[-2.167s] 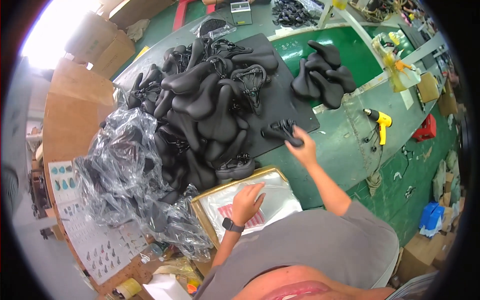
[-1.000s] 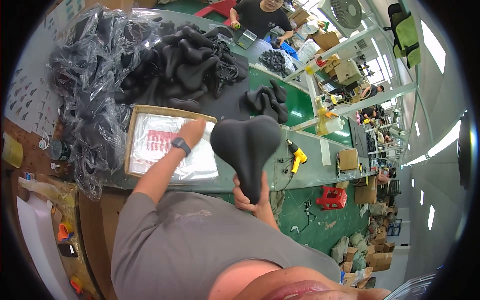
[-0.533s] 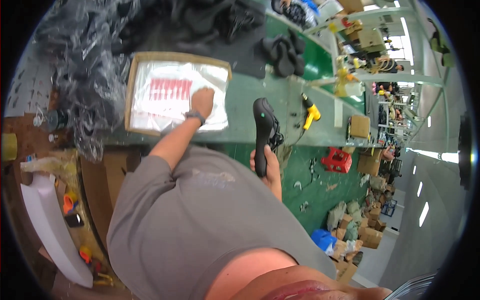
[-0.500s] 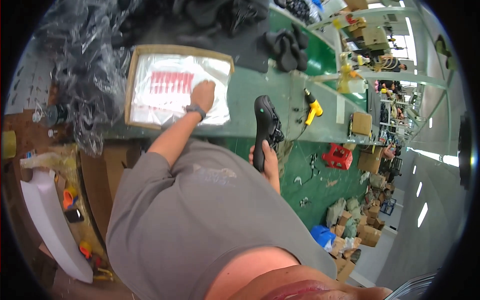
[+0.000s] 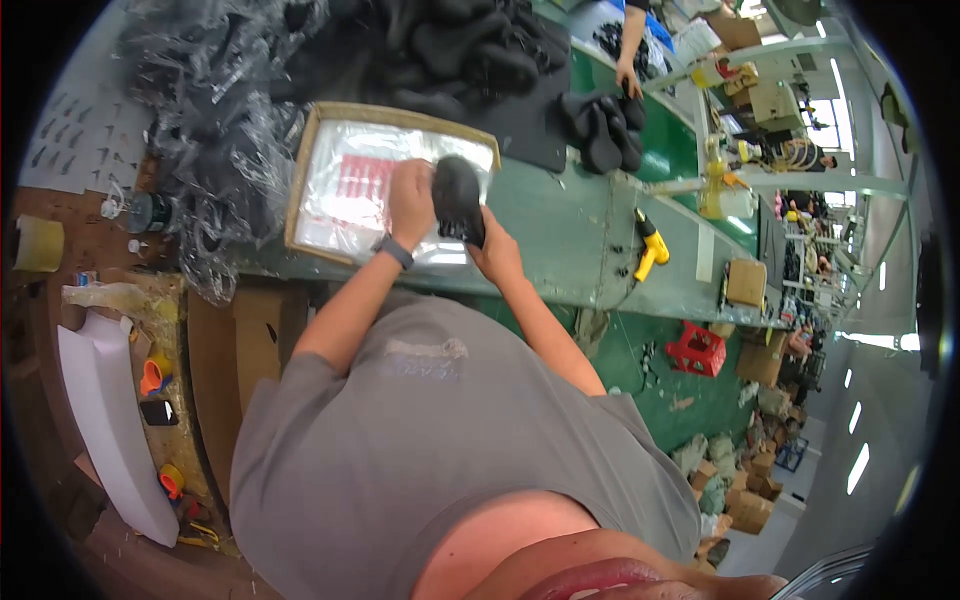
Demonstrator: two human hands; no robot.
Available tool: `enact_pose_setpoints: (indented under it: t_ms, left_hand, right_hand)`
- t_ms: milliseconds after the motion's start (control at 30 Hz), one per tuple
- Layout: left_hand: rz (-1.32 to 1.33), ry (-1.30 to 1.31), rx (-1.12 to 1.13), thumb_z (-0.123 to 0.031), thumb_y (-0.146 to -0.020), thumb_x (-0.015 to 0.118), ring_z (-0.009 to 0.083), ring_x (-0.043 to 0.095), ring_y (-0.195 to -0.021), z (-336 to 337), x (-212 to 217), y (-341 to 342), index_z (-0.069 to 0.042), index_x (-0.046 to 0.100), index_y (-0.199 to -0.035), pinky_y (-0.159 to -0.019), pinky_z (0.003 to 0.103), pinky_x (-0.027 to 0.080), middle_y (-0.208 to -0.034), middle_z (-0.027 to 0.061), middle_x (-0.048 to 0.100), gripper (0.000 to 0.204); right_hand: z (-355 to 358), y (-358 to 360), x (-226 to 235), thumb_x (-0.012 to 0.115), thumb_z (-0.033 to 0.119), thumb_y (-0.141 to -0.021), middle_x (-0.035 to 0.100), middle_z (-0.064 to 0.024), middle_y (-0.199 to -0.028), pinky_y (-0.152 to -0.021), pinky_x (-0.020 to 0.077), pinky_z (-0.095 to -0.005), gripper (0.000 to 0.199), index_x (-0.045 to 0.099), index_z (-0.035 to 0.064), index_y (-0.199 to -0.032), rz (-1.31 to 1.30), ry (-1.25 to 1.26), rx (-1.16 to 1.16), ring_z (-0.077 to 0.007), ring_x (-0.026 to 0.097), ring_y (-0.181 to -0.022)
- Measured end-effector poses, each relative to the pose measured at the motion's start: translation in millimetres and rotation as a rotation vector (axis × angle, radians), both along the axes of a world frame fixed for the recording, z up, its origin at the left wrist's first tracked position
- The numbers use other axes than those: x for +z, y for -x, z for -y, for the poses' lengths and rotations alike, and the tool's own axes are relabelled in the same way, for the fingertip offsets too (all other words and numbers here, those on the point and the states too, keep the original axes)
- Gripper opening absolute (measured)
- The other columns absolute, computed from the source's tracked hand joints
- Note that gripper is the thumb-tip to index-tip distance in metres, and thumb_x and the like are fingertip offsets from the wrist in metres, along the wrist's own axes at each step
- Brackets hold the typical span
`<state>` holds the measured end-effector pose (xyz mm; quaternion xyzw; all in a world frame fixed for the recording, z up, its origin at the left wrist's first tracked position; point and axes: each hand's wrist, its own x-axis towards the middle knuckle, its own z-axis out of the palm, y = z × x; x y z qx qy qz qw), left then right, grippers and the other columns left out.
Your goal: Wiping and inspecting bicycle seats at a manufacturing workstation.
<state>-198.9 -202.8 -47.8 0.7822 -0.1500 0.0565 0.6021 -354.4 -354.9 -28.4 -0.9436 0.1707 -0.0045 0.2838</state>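
We find one black bicycle saddle [image 5: 458,199] held over the near end of a shallow cardboard tray [image 5: 300,175] lined with clear plastic bags [image 5: 350,185]. The right hand [image 5: 497,250] is clamped on its lower end; the left hand [image 5: 411,200], fingers curled, rests against its side above the bags. The tray sits on the green tabletop [image 5: 560,235]. Beyond it we note a heap of black saddles [image 5: 450,55], a smaller group [image 5: 600,130], and a yellow power drill [image 5: 650,245] well apart to the right
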Motion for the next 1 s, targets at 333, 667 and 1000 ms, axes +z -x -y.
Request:
enact_pose_setpoints:
  t_ms: [333, 667, 1000]
  left_hand:
    - [-0.297, 0.461, -0.428, -0.015, -0.11, 0.052, 0.0193, 0.062, -0.107, -120.7, 163.5, 40.5, -0.005, 0.064, -0.105, -0.098, 0.036, 0.048, -0.115, 0.0074, 0.067, 0.016]
    - [-0.44, 0.31, -0.383, -0.026, -0.098, 0.078, 0.02, 0.064, -0.119, -62.7, 141.1, -32.7, 0.001, 0.042, -0.15, -0.103, 0.035, 0.052, -0.129, 0.0099, 0.069, 0.069]
    - [-0.211, -0.362, 0.347, -0.034, -0.093, 0.083, 0.0203, 0.071, -0.091, -258.7, 19.3, -261.9, 0.007, 0.07, -0.126, -0.079, 0.037, 0.054, -0.106, 0.014, 0.076, 0.055]
  right_hand:
    - [9.7, -23.3, 70.5, 0.068, 0.014, -0.1, 0.071, -0.019, -0.108, -0.063, 0.0586, -0.036, 0.062, 0.037, 0.0034, -0.153, -0.325, -1.42, -0.299, -0.0259, 0.07, -0.075]
    - [-48.1, -95.5, 131.5, 0.059, 0.001, -0.099, 0.07, -0.0232, -0.113, -0.088, 0.056, -0.0436, 0.042, 0.059, -0.004, -0.14, 0.517, -0.058, 0.211, -0.0383, 0.07, -0.101]
    - [58.8, -104.9, 72.4, 0.069, 0.011, -0.1, 0.08, -0.0125, -0.099, -0.079, 0.057, -0.0322, 0.035, 0.068, -0.0015, -0.132, 0.29, -0.396, -0.229, -0.0179, 0.073, -0.084]
